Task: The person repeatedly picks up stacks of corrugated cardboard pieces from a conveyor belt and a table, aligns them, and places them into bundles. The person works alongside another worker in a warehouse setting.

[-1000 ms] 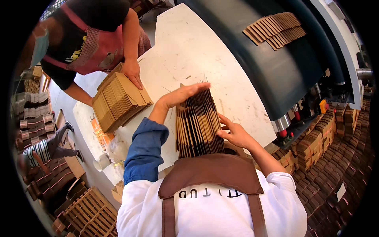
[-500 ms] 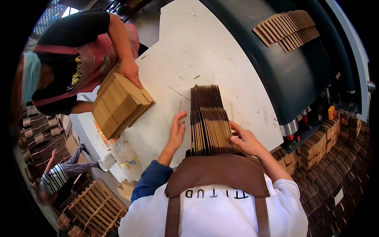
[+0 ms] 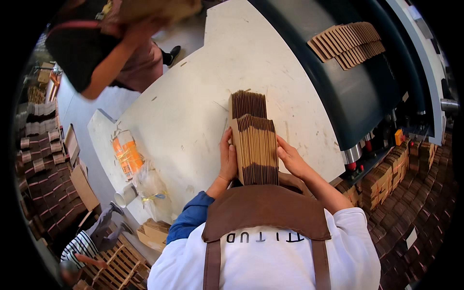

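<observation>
A stack of flat folded cardboard pieces (image 3: pixel 258 150) stands on edge on the white table, close against my brown apron. It has two parts, the farther one set a little to the left. My left hand (image 3: pixel 229 157) lies along the stack's left side, with the fingers up against the cardboard. From the right, my right hand (image 3: pixel 291 157) presses its fingers and thumb to the other side. Between them the two hands hold the stack; its underside is hidden.
Fanned cardboard pieces (image 3: pixel 348 43) lie on the dark conveyor belt (image 3: pixel 372 92) at right. A co-worker (image 3: pixel 111 58) carries a blurred cardboard stack (image 3: pixel 159 9) at upper left. An orange package (image 3: pixel 127 153) and a clear plastic bag (image 3: pixel 151 186) sit on the table's left edge (image 3: pixel 104 140).
My left hand has closed in on the stack's left side, and the stack's pieces are pressed tighter together. The co-worker has lifted their stack off the table toward the upper left.
</observation>
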`<state>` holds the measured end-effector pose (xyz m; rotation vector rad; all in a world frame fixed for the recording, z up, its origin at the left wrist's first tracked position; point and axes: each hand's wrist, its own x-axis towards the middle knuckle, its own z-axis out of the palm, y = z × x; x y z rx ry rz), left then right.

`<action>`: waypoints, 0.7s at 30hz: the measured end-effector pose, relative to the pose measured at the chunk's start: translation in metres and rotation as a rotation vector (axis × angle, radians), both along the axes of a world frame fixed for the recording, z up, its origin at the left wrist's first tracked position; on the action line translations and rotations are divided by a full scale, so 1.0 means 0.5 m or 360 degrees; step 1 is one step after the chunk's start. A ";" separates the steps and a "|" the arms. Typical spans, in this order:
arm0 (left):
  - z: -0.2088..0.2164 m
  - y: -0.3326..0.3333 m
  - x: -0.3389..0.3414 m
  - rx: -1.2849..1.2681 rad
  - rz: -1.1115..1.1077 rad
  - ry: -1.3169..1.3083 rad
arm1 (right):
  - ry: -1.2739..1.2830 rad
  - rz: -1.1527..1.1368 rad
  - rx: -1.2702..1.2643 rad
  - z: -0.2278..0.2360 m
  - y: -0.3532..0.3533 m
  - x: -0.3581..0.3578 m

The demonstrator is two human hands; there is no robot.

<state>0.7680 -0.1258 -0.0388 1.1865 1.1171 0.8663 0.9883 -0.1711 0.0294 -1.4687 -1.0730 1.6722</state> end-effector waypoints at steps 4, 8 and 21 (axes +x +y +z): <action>0.098 0.023 -0.067 0.0520 0.0016 0.0671 | 0.0377 -0.0052 0.0033 0.006 0.013 -0.061; 0.114 0.010 -0.066 0.0614 0.0078 0.0976 | 0.0868 -0.0165 -0.0262 -0.079 -0.017 -0.073; 0.095 -0.124 0.241 0.0773 0.0037 0.1722 | -0.0642 -0.0516 0.0068 -0.123 -0.071 0.130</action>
